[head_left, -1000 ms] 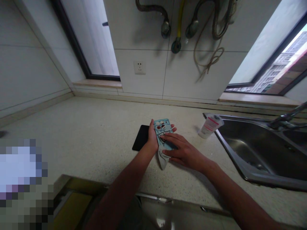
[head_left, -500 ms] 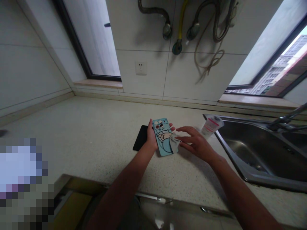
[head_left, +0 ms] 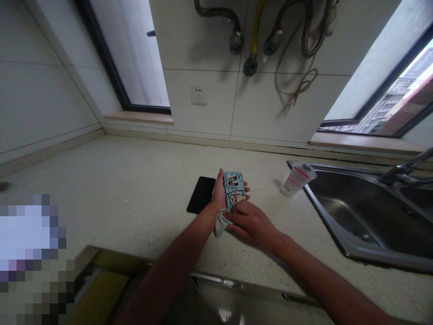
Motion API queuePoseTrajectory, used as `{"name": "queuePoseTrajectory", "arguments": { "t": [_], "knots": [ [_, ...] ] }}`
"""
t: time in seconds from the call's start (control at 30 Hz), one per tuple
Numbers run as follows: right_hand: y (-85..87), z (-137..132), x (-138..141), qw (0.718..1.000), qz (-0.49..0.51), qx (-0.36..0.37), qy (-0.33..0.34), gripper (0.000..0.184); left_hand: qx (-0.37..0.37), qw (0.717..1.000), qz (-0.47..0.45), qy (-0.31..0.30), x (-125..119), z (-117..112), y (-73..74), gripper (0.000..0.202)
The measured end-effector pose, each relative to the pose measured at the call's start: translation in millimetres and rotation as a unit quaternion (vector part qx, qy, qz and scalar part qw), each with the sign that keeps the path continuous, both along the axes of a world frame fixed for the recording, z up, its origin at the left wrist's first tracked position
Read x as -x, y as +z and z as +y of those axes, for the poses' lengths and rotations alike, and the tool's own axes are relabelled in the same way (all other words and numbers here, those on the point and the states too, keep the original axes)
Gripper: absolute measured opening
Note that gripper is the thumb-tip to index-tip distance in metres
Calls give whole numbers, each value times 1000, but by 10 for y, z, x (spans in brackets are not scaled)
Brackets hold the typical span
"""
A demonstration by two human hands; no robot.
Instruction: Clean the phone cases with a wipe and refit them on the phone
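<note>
My left hand grips a light blue phone case with a cartoon bear print, holding it by its edges just above the speckled countertop. My right hand lies over the case's lower half, fingers pressing a small pale cloth against it. The cloth's loose end hangs out below my left wrist. A black phone lies flat on the counter just left of my left hand.
A white tube with a pink label lies beside the steel sink at the right, with a tap over it. Hoses and a wall socket are on the tiled back wall. Windows flank it. A blurred patch sits lower left.
My right hand went out to the right of the case with the cloth, then came back down over its lower half. The case stayed in my left hand.
</note>
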State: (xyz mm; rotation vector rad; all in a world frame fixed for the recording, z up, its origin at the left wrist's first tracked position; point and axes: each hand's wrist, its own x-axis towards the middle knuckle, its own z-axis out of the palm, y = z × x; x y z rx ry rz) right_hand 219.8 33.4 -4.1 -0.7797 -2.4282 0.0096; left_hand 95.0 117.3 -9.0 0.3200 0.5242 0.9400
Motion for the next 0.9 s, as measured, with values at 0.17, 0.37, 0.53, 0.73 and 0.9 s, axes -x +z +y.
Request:
{"name": "queuePoseTrajectory", "arguments": {
  "t": [0.17, 0.37, 0.53, 0.73, 0.9],
  "knots": [
    [39, 25, -51, 1000, 20, -20, -12, 26, -24, 999, 13, 33, -22, 0, 21, 67],
    [51, 119, -169, 996, 76, -41, -33, 23, -21, 999, 48, 12, -53, -40, 66, 64],
    [35, 186, -258, 985, 129, -25, -111, 23, -74, 996, 45, -30, -57, -131, 65, 63],
    [57, 219, -302, 936, 239, 80, -247, 29, -148, 982, 88, -77, -113, -187, 13, 61],
    [91, 250, -291, 859, 362, 232, -278, 37, -204, 968, 147, -14, -138, -206, 15, 60]
  ]
}}
